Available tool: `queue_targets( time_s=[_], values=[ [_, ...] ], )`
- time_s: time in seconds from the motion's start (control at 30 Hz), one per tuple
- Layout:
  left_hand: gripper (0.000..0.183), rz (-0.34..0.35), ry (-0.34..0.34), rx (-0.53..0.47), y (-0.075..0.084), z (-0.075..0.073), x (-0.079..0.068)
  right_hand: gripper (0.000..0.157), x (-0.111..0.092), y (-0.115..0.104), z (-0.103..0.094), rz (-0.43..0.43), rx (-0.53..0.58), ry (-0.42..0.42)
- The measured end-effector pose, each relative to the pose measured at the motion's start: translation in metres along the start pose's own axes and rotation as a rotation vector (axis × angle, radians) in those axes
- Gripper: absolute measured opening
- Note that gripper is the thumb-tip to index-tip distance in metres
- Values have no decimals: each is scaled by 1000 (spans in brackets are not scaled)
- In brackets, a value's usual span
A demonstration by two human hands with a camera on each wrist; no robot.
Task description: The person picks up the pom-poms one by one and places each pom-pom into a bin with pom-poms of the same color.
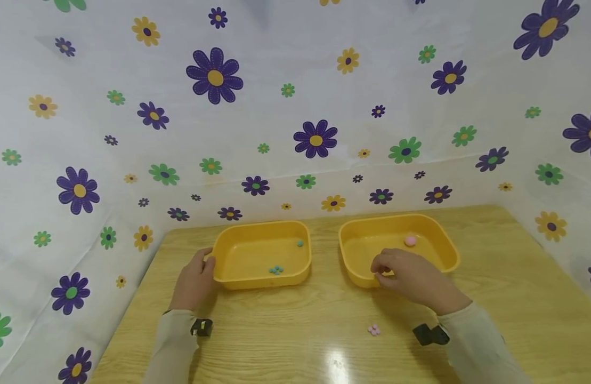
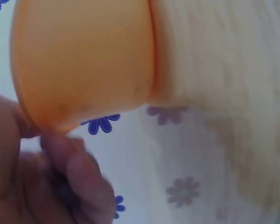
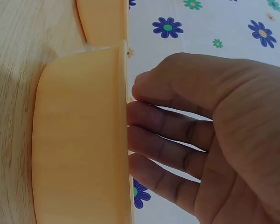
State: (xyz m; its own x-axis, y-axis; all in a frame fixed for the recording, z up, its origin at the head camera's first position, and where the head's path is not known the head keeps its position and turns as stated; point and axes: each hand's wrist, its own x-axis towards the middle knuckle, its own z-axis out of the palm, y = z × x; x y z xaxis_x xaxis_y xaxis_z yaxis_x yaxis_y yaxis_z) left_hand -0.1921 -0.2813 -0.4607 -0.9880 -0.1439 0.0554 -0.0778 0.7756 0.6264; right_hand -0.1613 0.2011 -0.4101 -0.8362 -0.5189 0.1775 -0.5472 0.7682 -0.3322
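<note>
Two yellow plastic trays stand side by side on the table. My left hand [image 1: 194,280] grips the left end of the left tray [image 1: 261,280], thumb and fingers pinching its rim [image 2: 25,112] in the left wrist view. Several small blue-green pieces [image 1: 276,270] lie in that tray, with a single one [image 1: 300,243] apart near its right wall. My right hand [image 1: 410,274] is over the near rim of the right tray [image 1: 347,250], fingers loosely bent. Nothing shows between its fingers, though the rim partly hides the fingertips [image 3: 139,112]. A pink round piece [image 1: 410,241] lies inside this tray.
Several small pink pieces [image 1: 373,329] lie together on the wooden table [image 1: 276,330], in front of the right tray. A white cloth with printed flowers [image 1: 257,122] hangs behind the trays and along both sides. Each wrist wears a small black device [image 1: 201,327].
</note>
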Motion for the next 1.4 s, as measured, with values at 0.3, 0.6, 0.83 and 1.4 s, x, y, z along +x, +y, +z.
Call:
queue_targets(
  time_s=[0.3,0.6,0.83,1.4],
  values=[
    [38,157,285,-135,49,4,-16,12,2,-2,0,-32,13,-26],
    [8,438,-79,-346,139,63,-63,14,5,-2,13,-112,-8,54],
    [19,290,-415,-541,165,115,-80,13,6,-4,18,-155,-13,95],
    [29,-26,-530,-1050,159,176,-68,15,-2,-13,0,-147,55,8]
  ],
)
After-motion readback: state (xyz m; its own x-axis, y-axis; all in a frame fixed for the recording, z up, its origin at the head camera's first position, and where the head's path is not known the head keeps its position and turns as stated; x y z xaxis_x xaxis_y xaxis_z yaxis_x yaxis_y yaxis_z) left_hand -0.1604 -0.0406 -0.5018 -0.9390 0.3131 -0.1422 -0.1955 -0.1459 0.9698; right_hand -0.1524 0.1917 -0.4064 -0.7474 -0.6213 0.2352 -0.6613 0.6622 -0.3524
